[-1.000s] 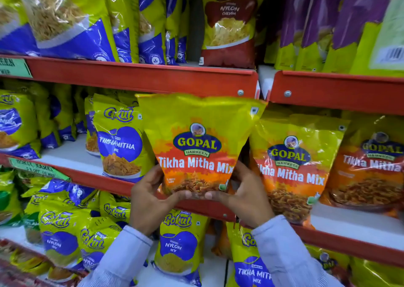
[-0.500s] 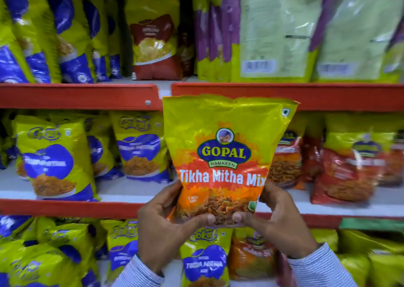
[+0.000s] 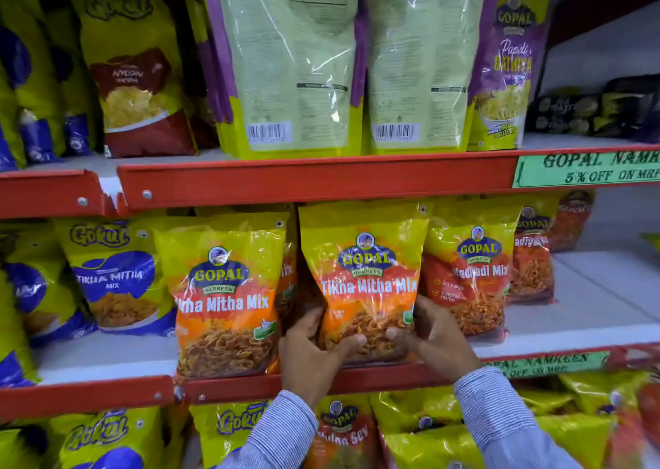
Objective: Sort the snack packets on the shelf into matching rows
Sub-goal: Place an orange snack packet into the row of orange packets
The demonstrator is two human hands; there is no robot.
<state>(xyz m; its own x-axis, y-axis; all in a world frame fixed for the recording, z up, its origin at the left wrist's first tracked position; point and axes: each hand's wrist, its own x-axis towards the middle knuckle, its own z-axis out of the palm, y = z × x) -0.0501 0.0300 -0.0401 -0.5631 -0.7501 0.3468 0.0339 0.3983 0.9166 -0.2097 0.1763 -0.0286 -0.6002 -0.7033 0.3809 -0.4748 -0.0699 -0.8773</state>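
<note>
Both hands, left hand [image 3: 314,352] & right hand [image 3: 434,338], moved Tikha Mitha pkt [image 3: 364,275] onto shelf [image 3: 314,181].

The packet [image 3: 364,283] in both hands and its left neighbour [image 3: 223,297] read "GOPAL Tikha Mitha Mix". A blue-yellow packet [image 3: 114,275] reads "Gokul Tikha Mitha Mix". A green shelf tag [image 3: 589,170] reads "GOPAL NAMK… 5% OFF ON MRP".

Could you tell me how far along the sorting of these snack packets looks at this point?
Partly done. One Gopal Tikha Mitha Mix packet already stands on the middle shelf. The left hand and right hand grip a matching packet beside it, not yet released. Left: two pale green packets above face backwards, and the lower shelf looks jumbled.
</note>
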